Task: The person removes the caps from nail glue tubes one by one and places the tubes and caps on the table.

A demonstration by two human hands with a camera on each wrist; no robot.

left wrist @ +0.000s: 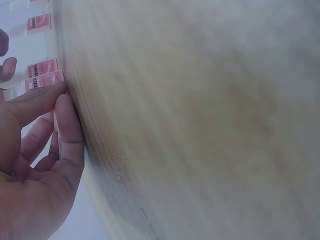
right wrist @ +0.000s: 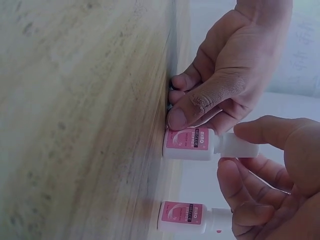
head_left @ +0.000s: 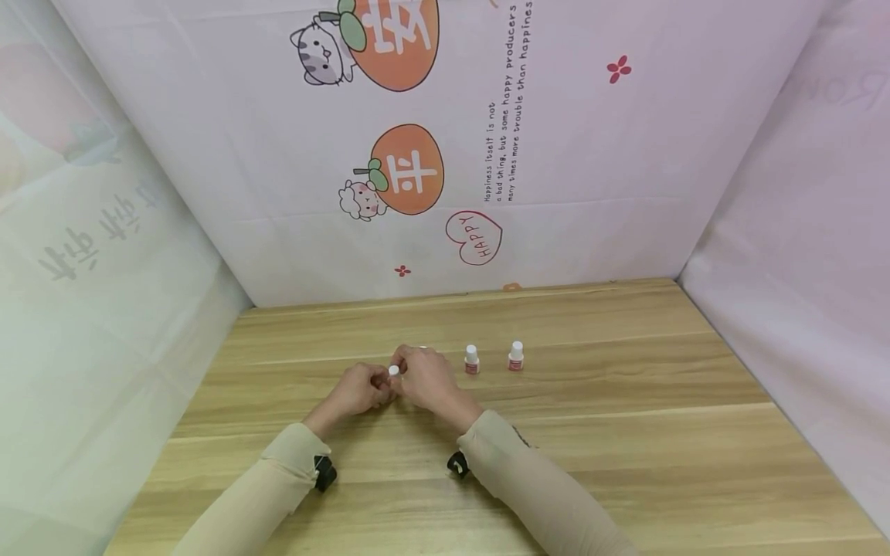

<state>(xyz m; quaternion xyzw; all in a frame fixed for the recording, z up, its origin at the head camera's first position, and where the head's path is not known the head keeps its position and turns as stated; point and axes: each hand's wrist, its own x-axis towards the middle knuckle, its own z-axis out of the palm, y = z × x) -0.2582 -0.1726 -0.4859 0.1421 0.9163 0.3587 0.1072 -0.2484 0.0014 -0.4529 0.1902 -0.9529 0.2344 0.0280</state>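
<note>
A small white glue bottle (right wrist: 192,152) with a pink label stands upright on the wooden table between my two hands. In the head view only its white cap (head_left: 394,371) shows. My right hand (head_left: 429,378) pinches that cap between thumb and fingers. Low at the bottle's base, my left hand (head_left: 364,388) holds it with thumb and fingertips. A similar bottle (right wrist: 182,218) stands close by and is mostly hidden behind my right hand in the head view.
To the right of my hands stand two more capped glue bottles, a nearer one (head_left: 472,361) and a farther one (head_left: 515,357). The wooden table (head_left: 626,448) is bounded by a printed white cloth wall (head_left: 570,232) at the back and cloth sides.
</note>
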